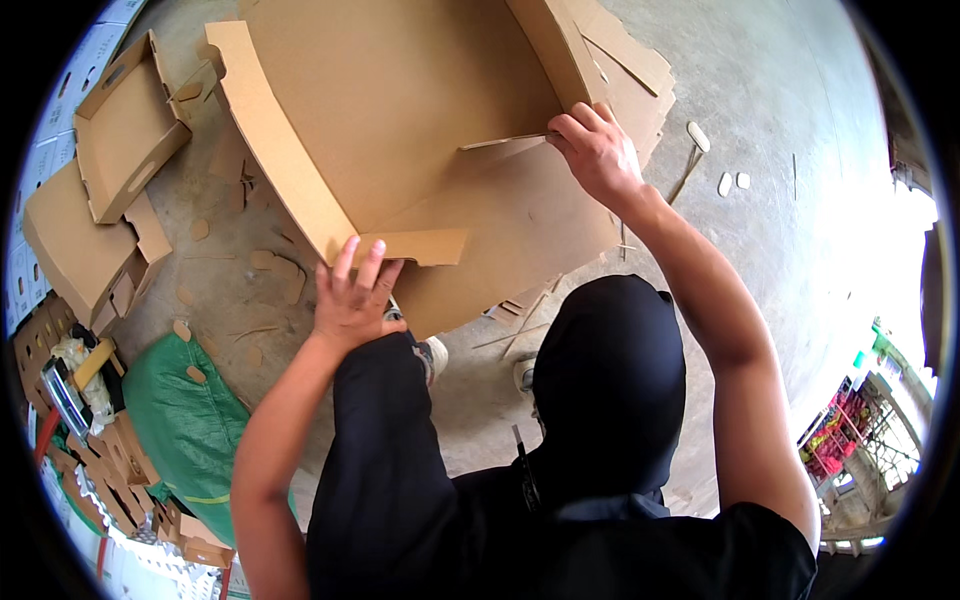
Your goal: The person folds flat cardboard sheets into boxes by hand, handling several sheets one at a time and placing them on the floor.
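A large sheet of brown cardboard, partly folded into an open tray-like box, lies before me with its left and right side walls raised. My left hand grips its near left corner, fingers spread over the fold where the left side wall meets a small inward-bent flap. At the near right corner, my right hand pinches another inward-bent flap against the end of the right wall. The near panel slopes down toward my knees. My left fingertips show; my right thumb is hidden.
Folded cardboard trays stand at the left beside printed white cartons. Nearer lies a green woven sack. Cardboard scraps litter the concrete floor. More flat cardboard sheets lie beneath the box at right.
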Motion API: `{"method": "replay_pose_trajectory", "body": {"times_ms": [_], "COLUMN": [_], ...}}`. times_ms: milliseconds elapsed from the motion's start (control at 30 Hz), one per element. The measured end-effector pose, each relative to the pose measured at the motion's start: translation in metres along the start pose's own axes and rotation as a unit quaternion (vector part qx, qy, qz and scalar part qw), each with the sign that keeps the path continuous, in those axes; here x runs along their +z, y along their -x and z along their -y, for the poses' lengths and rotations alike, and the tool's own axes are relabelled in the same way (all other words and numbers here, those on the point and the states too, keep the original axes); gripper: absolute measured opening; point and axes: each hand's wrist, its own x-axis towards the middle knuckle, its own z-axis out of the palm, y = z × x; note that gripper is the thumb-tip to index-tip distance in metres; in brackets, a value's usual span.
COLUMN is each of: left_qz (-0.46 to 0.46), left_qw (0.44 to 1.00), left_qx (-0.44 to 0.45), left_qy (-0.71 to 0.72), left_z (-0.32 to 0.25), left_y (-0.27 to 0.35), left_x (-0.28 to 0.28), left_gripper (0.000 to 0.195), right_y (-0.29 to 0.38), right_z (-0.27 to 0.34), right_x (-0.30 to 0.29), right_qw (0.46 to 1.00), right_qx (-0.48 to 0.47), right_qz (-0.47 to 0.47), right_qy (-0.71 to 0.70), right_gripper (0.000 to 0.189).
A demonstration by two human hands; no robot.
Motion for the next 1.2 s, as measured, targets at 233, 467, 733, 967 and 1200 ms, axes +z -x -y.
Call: {"method": "replay_pose_trajectory", "body": {"times_ms": [233, 467, 733, 967, 1200], "left_qz": [-0.067, -0.234, -0.384, -0.321, -0.380], "left_qw": [0.966, 0.828, 0.757, 0.763, 0.838], "left_qx": [-0.096, -0.227, -0.292, -0.362, -0.353], "left_qy": [0.231, 0.456, 0.440, 0.429, 0.171], "left_z": [0.042, 0.061, 0.032, 0.059, 0.039], "left_y": [-0.052, -0.039, -0.049, -0.033, -0.081], "left_x": [-0.028, 0.005, -0.012, 0.008, 0.000], "left_gripper": [0.036, 0.057, 0.053, 0.048, 0.026], "right_y": [-0.004, 0.028, 0.053, 0.030, 0.012], "right_z": [-0.037, -0.049, 0.011, 0.024, 0.064], "right_x": [-0.026, -0.019, 0.032, 0.036, 0.025], "right_qw": [0.961, 0.913, 0.927, 0.902, 0.908], "right_qx": [0.010, -0.304, -0.124, 0.000, 0.198], "right_qz": [0.149, 0.177, -0.036, -0.116, -0.190], "right_qy": [-0.235, -0.208, -0.352, -0.417, -0.316], "right_gripper": [0.030, 0.049, 0.056, 0.033, 0.043]}}
